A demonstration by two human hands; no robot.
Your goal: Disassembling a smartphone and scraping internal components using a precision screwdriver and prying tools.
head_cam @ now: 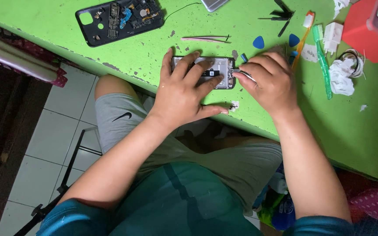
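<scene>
An opened phone frame (218, 70) lies flat on the green table (145, 48) near its front edge. My left hand (183, 91) presses down on it with fingers spread over its left and middle part. My right hand (271, 81) is at the frame's right end, fingers pinched on a thin metal tool (244, 74) whose tip touches the frame's edge. A small white part (234, 105) lies on the table just below the frame, between my hands.
A black phone back shell (117, 19) with boards lies at the far left. Pink tweezers (204, 39), blue picks (258, 42), an orange toothbrush (302, 32), a green toothbrush (322, 61), crumpled tissue (340, 76) and a red box (366, 30) lie around.
</scene>
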